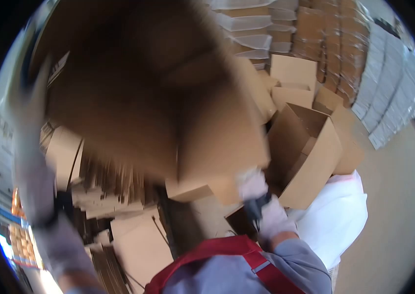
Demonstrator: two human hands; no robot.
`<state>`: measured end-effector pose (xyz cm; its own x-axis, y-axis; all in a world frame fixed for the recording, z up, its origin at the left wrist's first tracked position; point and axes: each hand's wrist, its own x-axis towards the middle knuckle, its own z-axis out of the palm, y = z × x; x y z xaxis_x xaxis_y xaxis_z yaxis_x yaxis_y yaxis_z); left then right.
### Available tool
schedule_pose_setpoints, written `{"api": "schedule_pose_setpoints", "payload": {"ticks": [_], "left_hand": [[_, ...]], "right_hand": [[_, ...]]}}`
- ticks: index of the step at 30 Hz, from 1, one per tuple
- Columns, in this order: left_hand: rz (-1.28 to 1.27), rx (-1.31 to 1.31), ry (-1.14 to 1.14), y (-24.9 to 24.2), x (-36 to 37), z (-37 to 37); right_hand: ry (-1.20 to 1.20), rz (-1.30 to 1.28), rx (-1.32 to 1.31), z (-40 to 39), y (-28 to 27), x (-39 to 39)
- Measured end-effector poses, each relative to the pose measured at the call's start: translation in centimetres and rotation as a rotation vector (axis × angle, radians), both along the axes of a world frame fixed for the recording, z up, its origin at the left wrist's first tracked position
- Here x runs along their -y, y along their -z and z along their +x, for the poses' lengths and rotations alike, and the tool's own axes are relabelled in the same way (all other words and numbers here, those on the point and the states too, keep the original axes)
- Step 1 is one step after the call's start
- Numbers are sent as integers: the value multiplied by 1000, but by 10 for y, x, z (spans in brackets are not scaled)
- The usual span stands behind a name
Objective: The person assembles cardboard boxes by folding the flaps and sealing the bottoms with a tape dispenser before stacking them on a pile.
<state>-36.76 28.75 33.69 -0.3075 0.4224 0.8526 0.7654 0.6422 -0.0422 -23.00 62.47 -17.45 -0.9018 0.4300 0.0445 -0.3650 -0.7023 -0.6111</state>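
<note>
A large open cardboard box (222, 132), blurred by motion, is held up in front of me with its dark inside facing me. My left hand (28, 98), in a pale glove, grips the box's left side; it is smeared, and its fingers are partly hidden. At the lower right corner, my gloved right hand (252, 183) is closed on the box's edge. Each wrist has a dark band around it. Just right of my right hand stands another open cardboard box (315, 166), tilted, with its inside showing.
Stacked flat cardboard (114, 186) lies at left below the held box. A white sack or wrap (337, 210) bulges at right. More open boxes (293, 76) are piled behind. Wrapped cardboard stacks (332, 44) and a grey-wrapped stack (389, 83) stand at the back. A blue rack (13, 230) is far left.
</note>
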Motion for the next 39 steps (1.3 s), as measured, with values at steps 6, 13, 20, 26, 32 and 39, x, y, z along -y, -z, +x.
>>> {"api": "schedule_pose_setpoints", "payload": {"ticks": [6,13,20,26,32,39], "left_hand": [[-116,-551,433,14,-102,71],[-365,569,-153,296,108,78],[832,1739,-1060,505,298,329],[2216,1221,-1334,699,333,517],[1992,1496,-1774,864,295,605],[2605,803,-1651,1035,228,583]], "right_hand": [[133,76,-349,-125,-139,-71],[-376,640,259,-17,8,54],[-930,892,478,16,120,165],[-1218,902,405,-30,83,278],[-1385,1332,277,-13,56,356],[-1528,1523,349,-4,72,368]]}}
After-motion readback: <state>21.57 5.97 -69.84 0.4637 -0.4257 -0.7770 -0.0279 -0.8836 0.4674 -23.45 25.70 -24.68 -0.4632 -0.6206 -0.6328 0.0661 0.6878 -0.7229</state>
